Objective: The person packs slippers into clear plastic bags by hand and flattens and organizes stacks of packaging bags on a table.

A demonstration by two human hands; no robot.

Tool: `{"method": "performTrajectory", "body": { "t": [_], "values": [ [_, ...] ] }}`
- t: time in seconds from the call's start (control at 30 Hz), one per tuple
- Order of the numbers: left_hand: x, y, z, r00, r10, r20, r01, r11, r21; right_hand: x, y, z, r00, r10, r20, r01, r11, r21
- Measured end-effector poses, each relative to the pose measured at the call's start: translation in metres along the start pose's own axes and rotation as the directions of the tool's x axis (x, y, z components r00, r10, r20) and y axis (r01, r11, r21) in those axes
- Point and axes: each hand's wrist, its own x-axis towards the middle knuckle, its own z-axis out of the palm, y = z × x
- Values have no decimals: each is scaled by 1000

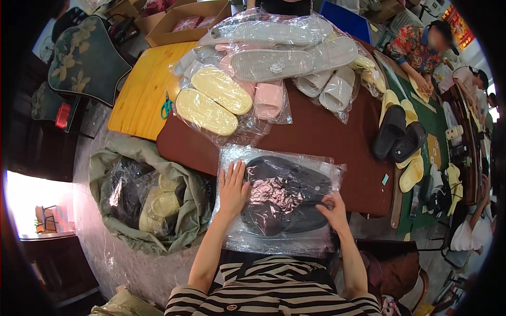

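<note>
A pair of black slippers (311,217) in a clear plastic bag (274,194) lies at the near edge of the maroon-covered table (327,139), jutting toward the person's striped top (263,287). More clear film (232,243) shows around and under the package, overhanging that same edge.

The left hand (232,188) is spread flat over the package's left side, fingers extended and gripping nothing. The right hand (333,209) is at its right side, thumb and forefinger curled close together; whether film is caught between them, I cannot tell.

Since the package reaches past the table's near edge, it could slide lapward if the left palm lifts, as film on film probably offers little grip. A hard pull by the right fingers could tear the thin bag or drag out a loose sheet beneath.

On the table's far half, bagged yellow slippers (211,108), pink slippers (269,100) and grey slippers (274,64) are heaped loosely; a knock could send some sliding toward the hands. Teal-handled scissors (166,107) lie just off the table's left side, where a shifting bag might snag. Below its left corner stands a green sack (192,231), open-mouthed, holding more bagged footwear.
</note>
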Motion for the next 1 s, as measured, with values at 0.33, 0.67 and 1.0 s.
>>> {"method": "performTrajectory", "body": {
  "t": [0.33,0.67,1.0],
  "values": [
    [5,-12,-1,983,92,-158,-120,977,-175,-46,-11,-79,990,110,-86,-108,994,25],
    [-5,-1,0,999,37,-9,-34,969,245,-50,-6,-88,988,118,98,-136,969,205],
    [0,6,-13,997,-8,78,-10,976,218,-37,-20,-87,995,46,86,-57,989,135]
  ]
}}
